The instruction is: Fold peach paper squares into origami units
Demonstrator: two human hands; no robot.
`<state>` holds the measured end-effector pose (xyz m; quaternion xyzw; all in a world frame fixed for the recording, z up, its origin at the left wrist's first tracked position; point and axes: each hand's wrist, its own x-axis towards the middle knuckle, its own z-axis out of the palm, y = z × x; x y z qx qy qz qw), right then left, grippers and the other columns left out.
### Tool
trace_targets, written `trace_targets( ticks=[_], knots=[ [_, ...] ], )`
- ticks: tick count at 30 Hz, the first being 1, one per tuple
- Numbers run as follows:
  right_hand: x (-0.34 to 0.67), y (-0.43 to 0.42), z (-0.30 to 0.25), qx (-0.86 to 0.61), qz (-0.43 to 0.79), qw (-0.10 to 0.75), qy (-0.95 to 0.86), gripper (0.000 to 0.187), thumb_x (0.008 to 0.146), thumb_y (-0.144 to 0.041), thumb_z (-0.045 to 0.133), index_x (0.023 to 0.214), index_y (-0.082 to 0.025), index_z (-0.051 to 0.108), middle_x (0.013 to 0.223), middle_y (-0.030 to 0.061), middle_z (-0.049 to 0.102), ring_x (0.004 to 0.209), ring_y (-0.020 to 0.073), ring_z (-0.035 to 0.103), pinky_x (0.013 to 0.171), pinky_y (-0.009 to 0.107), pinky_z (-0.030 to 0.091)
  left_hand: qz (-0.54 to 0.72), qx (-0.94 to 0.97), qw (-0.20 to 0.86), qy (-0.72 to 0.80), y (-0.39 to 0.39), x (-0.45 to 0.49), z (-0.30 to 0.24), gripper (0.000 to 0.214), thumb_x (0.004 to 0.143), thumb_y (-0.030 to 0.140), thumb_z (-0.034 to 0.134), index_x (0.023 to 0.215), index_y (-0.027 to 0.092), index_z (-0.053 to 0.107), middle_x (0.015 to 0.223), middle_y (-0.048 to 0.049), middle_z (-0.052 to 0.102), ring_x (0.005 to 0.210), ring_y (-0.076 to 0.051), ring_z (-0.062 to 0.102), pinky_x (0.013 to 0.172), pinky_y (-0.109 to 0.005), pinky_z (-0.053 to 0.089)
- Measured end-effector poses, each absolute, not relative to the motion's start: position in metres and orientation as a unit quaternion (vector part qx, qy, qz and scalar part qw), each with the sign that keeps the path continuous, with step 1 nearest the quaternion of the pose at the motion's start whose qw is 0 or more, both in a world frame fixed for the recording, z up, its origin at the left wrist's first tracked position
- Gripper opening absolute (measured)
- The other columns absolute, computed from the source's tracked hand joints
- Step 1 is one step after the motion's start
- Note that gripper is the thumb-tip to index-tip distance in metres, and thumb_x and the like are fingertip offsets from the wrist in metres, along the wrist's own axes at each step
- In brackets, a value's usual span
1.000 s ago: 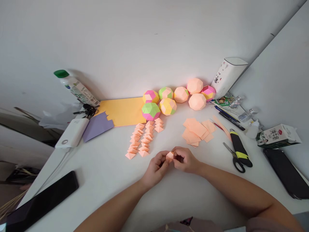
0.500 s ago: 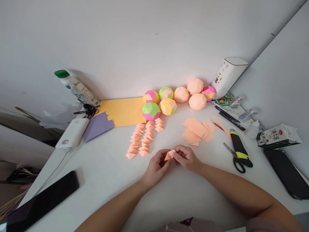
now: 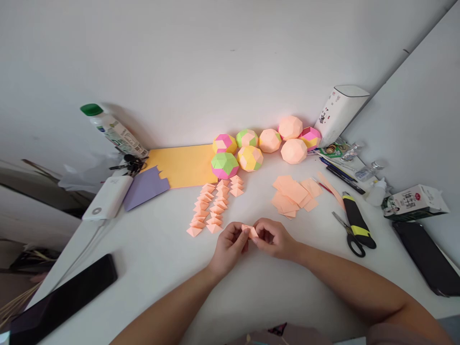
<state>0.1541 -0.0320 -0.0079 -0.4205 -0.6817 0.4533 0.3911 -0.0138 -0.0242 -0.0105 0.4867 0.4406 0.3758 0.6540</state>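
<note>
Both my hands meet over the white table (image 3: 151,258) and pinch one small peach paper piece (image 3: 250,230). My left hand (image 3: 230,247) grips its left side with curled fingers. My right hand (image 3: 275,238) grips its right side. Just beyond my left hand lie rows of several folded peach paper units (image 3: 214,203). A loose pile of flat peach paper squares (image 3: 293,194) lies beyond my right hand. Several paper balls (image 3: 251,148), some peach and some multicoloured, sit at the back near the wall.
Black-handled scissors (image 3: 354,227) lie right of my hands, near pens, small bottles and a milk carton (image 3: 413,202). A dark phone (image 3: 429,258) sits far right, another black device (image 3: 61,299) at front left. A white power bank (image 3: 107,197), purple and orange paper sheets (image 3: 179,165), keys and a green-capped bottle (image 3: 111,128) stand at back left.
My hands have shifted slightly left and turned the peach piece between the fingers; it now lies flatter and is more hidden. Nothing else on the table moved.
</note>
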Motion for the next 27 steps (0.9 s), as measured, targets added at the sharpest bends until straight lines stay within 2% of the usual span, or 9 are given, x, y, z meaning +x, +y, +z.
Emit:
trace_targets(
  ticks=[5, 10, 16, 27],
  knots=[
    [0.1554, -0.0319, -0.0108, -0.386, 0.448, 0.414, -0.692, 0.019, 0.073, -0.009, 0.053, 0.087, -0.021, 0.047, 0.080, 0.0008, 0.054, 0.054, 0.0085, 0.045, 0.047, 0.020, 0.037, 0.380, 0.487, 0.649, 0.444, -0.0237, -0.0134, -0.0098, 0.028, 0.081, 0.043, 0.058, 0.083, 0.016, 0.054, 0.065, 0.0035, 0.052, 0.047, -0.006, 0.040, 0.046, -0.019, 0.033],
    [0.1545, -0.0282, -0.0122, -0.366, 0.401, 0.434, -0.719, 0.014, 0.079, -0.012, 0.048, 0.084, -0.020, 0.058, 0.079, 0.0058, 0.062, 0.059, 0.0126, 0.053, 0.049, 0.024, 0.042, 0.376, 0.487, 0.657, 0.436, -0.0247, -0.0132, -0.0105, 0.030, 0.082, 0.045, 0.056, 0.090, 0.016, 0.057, 0.068, 0.0023, 0.054, 0.048, -0.006, 0.039, 0.045, -0.019, 0.033],
    [0.1547, -0.0273, -0.0161, -0.371, 0.367, 0.453, -0.723, 0.012, 0.083, -0.018, 0.051, 0.085, -0.020, 0.063, 0.075, 0.0064, 0.066, 0.059, 0.0142, 0.058, 0.053, 0.027, 0.048, 0.344, 0.520, 0.662, 0.417, -0.0263, -0.0149, -0.0109, 0.038, 0.085, 0.046, 0.051, 0.110, 0.018, 0.055, 0.071, 0.0011, 0.051, 0.054, -0.009, 0.042, 0.049, -0.021, 0.036],
    [0.1547, -0.0280, -0.0154, -0.370, 0.381, 0.455, -0.715, 0.014, 0.086, -0.020, 0.051, 0.087, -0.020, 0.065, 0.080, 0.0072, 0.061, 0.054, 0.0120, 0.054, 0.048, 0.026, 0.047, 0.327, 0.562, 0.628, 0.427, -0.0266, -0.0191, -0.0164, 0.035, 0.088, 0.032, 0.045, 0.119, 0.018, 0.051, 0.066, 0.0017, 0.048, 0.056, -0.011, 0.042, 0.054, -0.024, 0.038]
  ],
)
